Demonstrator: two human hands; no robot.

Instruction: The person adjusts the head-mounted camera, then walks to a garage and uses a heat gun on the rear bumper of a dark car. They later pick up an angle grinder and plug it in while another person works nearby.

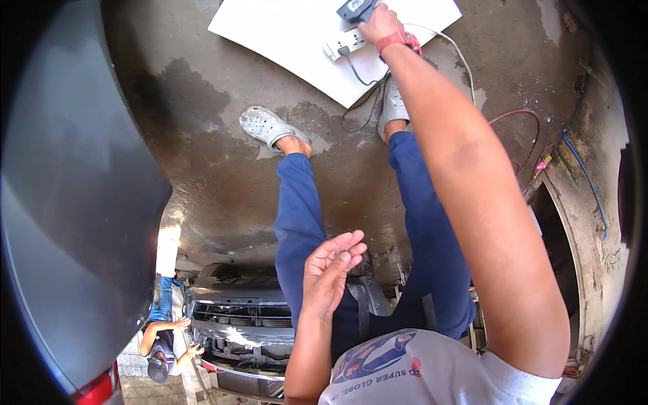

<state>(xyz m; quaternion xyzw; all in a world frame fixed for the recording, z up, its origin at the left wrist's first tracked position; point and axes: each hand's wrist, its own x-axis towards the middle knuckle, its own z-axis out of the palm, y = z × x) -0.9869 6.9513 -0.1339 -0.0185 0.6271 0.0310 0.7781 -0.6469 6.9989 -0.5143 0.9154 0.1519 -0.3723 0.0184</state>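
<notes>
In the head view, your right hand (383, 24) is at the top middle of the frame, with its fingers bent around the edge of a black box (356, 10). Some of those fingers are hidden. A red watch (409, 40) is on that wrist. Just below the box is a white power strip (354, 42), lying on a big white board (283, 34). A black plug (344, 50) sits in the strip, and its dark cord (358, 77) bends down past the board's edge. A white cord (459, 50) curves to the right.

Your left hand (331, 270) is near the lower middle, well apart from the board. Its palm is up, its fingers are half curled, and it looks bare.

Your gray shoes (263, 125) are on the wet floor (223, 182), near the board. A dark car (74, 169) fills the left side. At the lower left, another person (162, 337) reaches toward the front of a gray car (250, 297). A blue hose (587, 172) runs along the right side.
</notes>
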